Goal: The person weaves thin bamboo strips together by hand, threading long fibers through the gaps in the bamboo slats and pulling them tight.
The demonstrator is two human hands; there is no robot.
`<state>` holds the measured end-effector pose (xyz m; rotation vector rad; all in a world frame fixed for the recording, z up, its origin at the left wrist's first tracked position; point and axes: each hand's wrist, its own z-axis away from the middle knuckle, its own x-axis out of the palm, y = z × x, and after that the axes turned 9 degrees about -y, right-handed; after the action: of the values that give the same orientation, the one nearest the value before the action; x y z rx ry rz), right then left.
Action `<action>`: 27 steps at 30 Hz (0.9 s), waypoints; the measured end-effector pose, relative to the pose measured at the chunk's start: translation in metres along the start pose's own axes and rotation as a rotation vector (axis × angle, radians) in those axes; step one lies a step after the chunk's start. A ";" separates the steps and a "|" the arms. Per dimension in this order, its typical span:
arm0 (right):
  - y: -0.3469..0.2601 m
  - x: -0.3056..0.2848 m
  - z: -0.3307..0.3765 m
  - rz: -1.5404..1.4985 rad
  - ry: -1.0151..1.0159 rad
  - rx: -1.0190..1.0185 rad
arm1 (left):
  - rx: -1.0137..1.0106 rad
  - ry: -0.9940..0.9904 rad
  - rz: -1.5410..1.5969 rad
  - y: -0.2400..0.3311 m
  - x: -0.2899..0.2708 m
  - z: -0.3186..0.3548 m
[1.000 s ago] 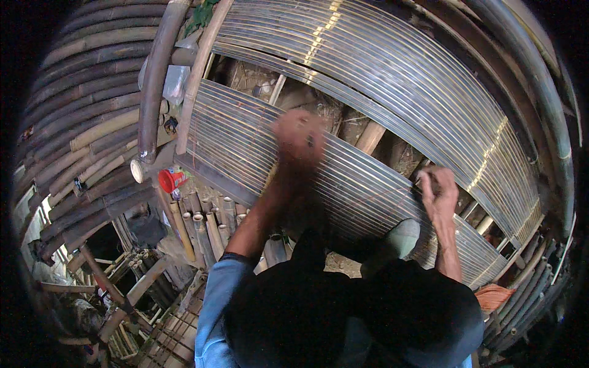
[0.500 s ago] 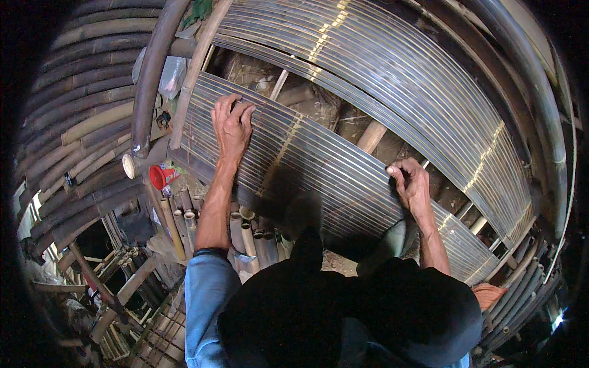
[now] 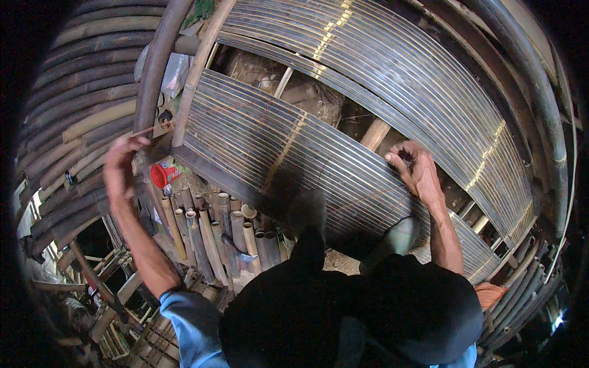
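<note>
The left hand [image 3: 121, 164] has swung left off the slatted panel [image 3: 245, 116], seemingly pinching cord [image 3: 153, 129] taut; the right hand's [image 3: 422, 175] fingertips press together.

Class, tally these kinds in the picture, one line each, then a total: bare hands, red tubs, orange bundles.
Left hand and right hand, both bare: 2
Red tub: 1
Orange bundle: 1
Total: 4
</note>
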<state>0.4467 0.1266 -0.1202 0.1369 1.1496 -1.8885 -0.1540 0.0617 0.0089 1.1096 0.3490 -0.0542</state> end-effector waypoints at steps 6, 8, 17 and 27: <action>-0.057 0.029 -0.054 -0.080 -0.060 -0.318 | 0.412 0.486 0.586 0.046 -0.104 -0.017; -0.075 0.050 -0.082 -0.080 -0.096 -0.325 | 0.188 0.308 0.186 0.058 -0.034 -0.052; -0.114 0.130 -0.192 -0.359 -0.229 -0.209 | 0.233 -0.233 -0.910 -0.065 0.248 -0.182; -0.109 0.126 -0.181 -0.433 -0.152 -0.205 | 0.320 -0.232 -0.956 -0.050 0.244 -0.167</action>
<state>0.2322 0.2028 -0.2136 -0.3921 1.3345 -2.0905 0.0240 0.2187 -0.1750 1.1458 0.6498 -1.1059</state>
